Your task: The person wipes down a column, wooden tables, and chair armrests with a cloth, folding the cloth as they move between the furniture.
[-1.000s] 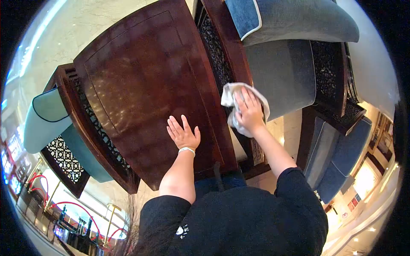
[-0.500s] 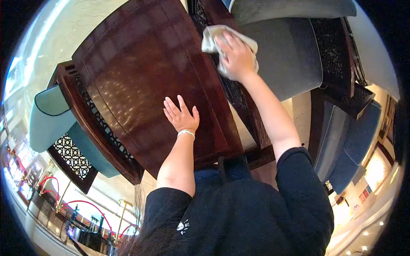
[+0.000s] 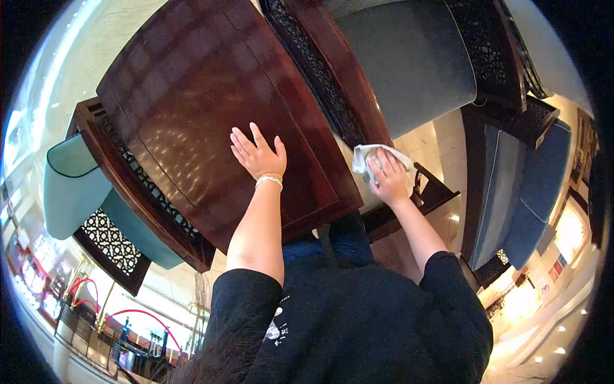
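Note:
My left hand (image 3: 258, 153) lies flat on a dark reddish-brown wooden table (image 3: 211, 83), fingers spread, a light bracelet at the wrist. A white cloth (image 3: 407, 168) is bunched under my right hand (image 3: 389, 178), at the near end of a wooden armrest (image 3: 345, 70). That armrest belongs to a grey-cushioned chair (image 3: 409, 64) right of the table, with dark carved openwork along its side. My palm and part of the cloth hide the armrest's tip.
On the left stands a teal chair (image 3: 128, 224) with a curved wooden arm (image 3: 150, 192) close to the table. Blue-grey seating (image 3: 521, 179) is at the far right. Red ropes (image 3: 144, 315) hang on posts at lower left.
My right hand has slid the cloth from farther up the armrest toward me, to its near end. My left hand stays on the table while the whole view shifts slightly.

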The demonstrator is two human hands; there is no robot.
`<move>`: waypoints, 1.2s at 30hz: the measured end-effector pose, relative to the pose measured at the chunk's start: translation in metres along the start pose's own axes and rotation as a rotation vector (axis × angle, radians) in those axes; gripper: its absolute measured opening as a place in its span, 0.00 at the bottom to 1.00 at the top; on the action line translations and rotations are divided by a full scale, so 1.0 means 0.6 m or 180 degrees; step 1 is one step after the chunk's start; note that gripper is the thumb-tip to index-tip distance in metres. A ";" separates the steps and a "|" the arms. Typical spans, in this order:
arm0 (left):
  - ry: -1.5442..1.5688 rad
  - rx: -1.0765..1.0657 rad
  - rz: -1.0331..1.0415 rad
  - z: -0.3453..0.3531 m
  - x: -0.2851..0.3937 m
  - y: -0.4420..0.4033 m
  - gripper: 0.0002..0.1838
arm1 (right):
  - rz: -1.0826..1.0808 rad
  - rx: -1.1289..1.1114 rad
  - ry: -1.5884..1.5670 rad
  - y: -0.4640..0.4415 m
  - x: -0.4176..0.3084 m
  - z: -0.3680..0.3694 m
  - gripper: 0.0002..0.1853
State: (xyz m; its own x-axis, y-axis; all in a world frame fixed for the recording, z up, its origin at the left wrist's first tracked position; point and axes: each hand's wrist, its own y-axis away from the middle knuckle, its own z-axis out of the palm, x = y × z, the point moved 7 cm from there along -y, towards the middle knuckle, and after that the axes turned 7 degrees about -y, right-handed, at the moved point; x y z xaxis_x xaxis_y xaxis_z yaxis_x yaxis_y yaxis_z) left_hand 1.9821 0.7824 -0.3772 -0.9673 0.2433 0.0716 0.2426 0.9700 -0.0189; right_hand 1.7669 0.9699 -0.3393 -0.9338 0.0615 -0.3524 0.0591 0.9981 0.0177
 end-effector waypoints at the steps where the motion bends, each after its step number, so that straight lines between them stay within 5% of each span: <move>1: -0.0010 0.0017 -0.0008 0.000 -0.001 0.000 0.32 | -0.0032 -0.0040 -0.0014 -0.015 0.000 -0.003 0.33; 5: 0.0003 0.0035 0.0006 -0.001 0.001 0.001 0.32 | -0.0219 -0.0225 -0.0290 -0.132 0.009 -0.012 0.33; 12: -0.0125 0.0175 0.0047 0.002 0.000 -0.002 0.32 | -0.0320 0.0848 -0.0342 -0.359 0.015 -0.004 0.27; 22: -0.0135 0.0256 0.0113 0.000 0.004 0.004 0.32 | -0.0017 0.0270 -0.0129 -0.056 -0.010 0.001 0.29; 28: -0.0278 0.0459 0.0240 -0.002 0.008 0.004 0.33 | 0.0066 0.0848 0.0302 0.080 -0.009 -0.008 0.16; 36: -0.0484 0.0370 0.0287 -0.018 0.013 0.011 0.29 | -0.0014 0.1315 0.0520 0.111 -0.019 -0.016 0.17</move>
State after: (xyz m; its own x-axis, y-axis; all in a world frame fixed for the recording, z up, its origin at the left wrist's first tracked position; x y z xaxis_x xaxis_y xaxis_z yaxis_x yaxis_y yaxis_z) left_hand 1.9770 0.7909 -0.3663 -0.9443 0.3175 -0.0866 0.3269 0.9355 -0.1338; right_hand 1.7781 1.0355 -0.3248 -0.9759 0.0904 -0.1985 0.1601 0.9149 -0.3706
